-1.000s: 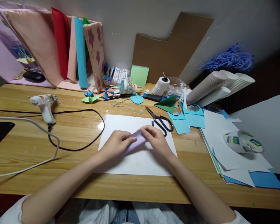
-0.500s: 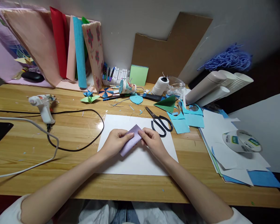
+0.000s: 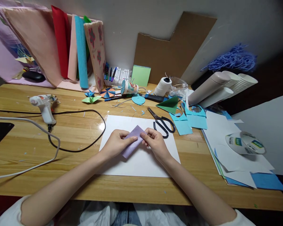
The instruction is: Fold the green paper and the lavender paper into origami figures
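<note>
A folded piece of purple paper (image 3: 132, 147) is held tilted between my two hands, above a white sheet (image 3: 141, 166) on the wooden table. My left hand (image 3: 116, 141) grips its left side, the thumb lying flat across the face and the fingers behind. At the upper right edge, my right hand (image 3: 154, 141) pinches the paper between thumb and fingers. The fingertips behind the paper are partly hidden. Black-handled scissors (image 3: 161, 122) lie on the sheet's upper right corner, just beyond my right hand.
A white glue gun (image 3: 44, 108) with a black cord stands at the left. Behind are a green folded paper (image 3: 168, 104), a thread spool (image 3: 162, 86) and markers (image 3: 120, 75). Blue paper cut-outs (image 3: 182, 124) and a paper stack with a tape roll (image 3: 245, 142) lie right.
My left thumb has slid slightly to the right across the purple paper. Both hands keep hold of it in nearly the same place; the view has shifted a little.
</note>
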`<action>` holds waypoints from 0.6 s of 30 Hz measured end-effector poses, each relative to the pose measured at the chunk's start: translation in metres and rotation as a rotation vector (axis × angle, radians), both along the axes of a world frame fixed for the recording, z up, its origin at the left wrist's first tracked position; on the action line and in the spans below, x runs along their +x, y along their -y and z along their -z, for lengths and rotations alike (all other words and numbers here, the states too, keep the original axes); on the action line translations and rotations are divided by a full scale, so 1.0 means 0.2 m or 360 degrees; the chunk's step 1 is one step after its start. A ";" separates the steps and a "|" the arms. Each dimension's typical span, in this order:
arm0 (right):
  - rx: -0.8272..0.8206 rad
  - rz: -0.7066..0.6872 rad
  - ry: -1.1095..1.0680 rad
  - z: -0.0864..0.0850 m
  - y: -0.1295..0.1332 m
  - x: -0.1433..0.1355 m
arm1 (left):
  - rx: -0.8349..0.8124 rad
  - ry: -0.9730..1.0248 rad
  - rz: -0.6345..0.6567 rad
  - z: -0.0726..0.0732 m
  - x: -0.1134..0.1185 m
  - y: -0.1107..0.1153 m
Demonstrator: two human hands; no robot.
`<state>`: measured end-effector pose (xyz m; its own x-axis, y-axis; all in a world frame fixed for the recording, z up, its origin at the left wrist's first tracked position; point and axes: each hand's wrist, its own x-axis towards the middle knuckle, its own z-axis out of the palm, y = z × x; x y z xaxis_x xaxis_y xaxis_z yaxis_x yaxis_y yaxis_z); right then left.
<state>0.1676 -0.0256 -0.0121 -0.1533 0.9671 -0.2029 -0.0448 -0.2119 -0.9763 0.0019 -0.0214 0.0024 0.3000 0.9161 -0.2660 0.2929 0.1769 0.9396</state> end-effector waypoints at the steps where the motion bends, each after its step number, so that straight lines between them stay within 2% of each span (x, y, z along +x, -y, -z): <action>1: -0.0006 -0.0004 -0.0017 0.00 0.00 0.00 | 0.0006 -0.0008 -0.0018 0.00 0.00 0.00; 8: -0.0136 0.0006 -0.0141 0.02 -0.01 -0.01 | 0.0034 0.0003 -0.0066 -0.01 0.00 0.01; 18: -0.0029 0.0057 -0.0061 0.01 -0.01 0.00 | 0.0010 0.0034 -0.0028 0.00 0.00 0.01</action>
<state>0.1672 -0.0241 -0.0147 -0.1265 0.9684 -0.2149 -0.0901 -0.2269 -0.9697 0.0027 -0.0236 0.0026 0.2893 0.9229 -0.2539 0.2697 0.1759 0.9467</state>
